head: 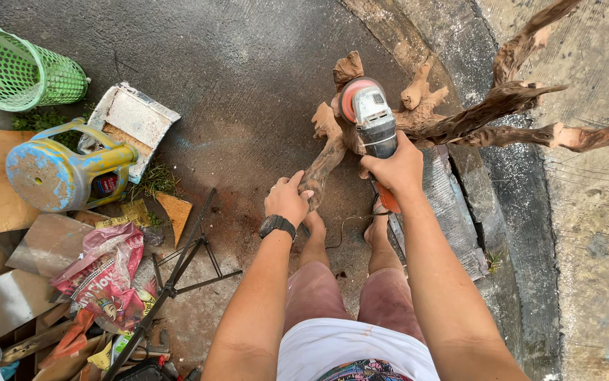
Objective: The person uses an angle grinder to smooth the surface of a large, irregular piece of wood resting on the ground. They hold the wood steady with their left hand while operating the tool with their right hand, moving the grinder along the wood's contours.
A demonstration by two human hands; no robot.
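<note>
Both my hands are busy at the gnarled driftwood root (445, 116), which lies on the concrete ground above my feet: my left hand (288, 200) clamps its lower limb, my right hand (396, 169) wraps the angle grinder (371, 120), disc against the root's left knob. Grinding looks underway; next I'd judge a steady sweep along that knob.

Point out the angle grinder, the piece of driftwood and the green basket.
angle grinder (374, 121): head view, on its grey body above the right hand.
driftwood (460, 123): head view, on the dark central branch.
green basket (19, 70): head view, on its mesh wall.
</note>
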